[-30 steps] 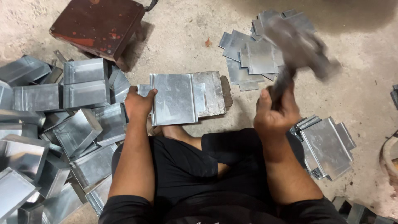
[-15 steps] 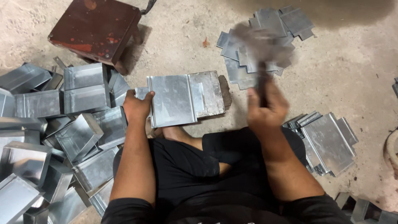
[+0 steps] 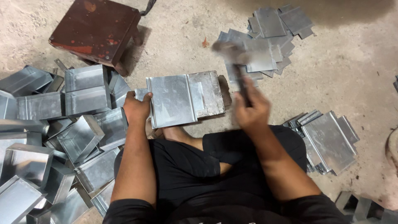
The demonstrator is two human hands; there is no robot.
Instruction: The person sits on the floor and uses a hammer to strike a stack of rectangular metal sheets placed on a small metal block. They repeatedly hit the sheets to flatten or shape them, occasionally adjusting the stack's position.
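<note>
Folded boxes (image 3: 49,137) beside left hand (image 3: 136,108)

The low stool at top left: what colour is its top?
Dark reddish-brown stool top, with brighter red patches; the head view shows it.

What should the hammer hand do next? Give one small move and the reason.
Probably bring the hammer down onto the metal sheet. The right hand grips it raised and blurred beside the sheet, while the left hand pins the sheet's left edge flat on the block, clear of the seam.
</note>
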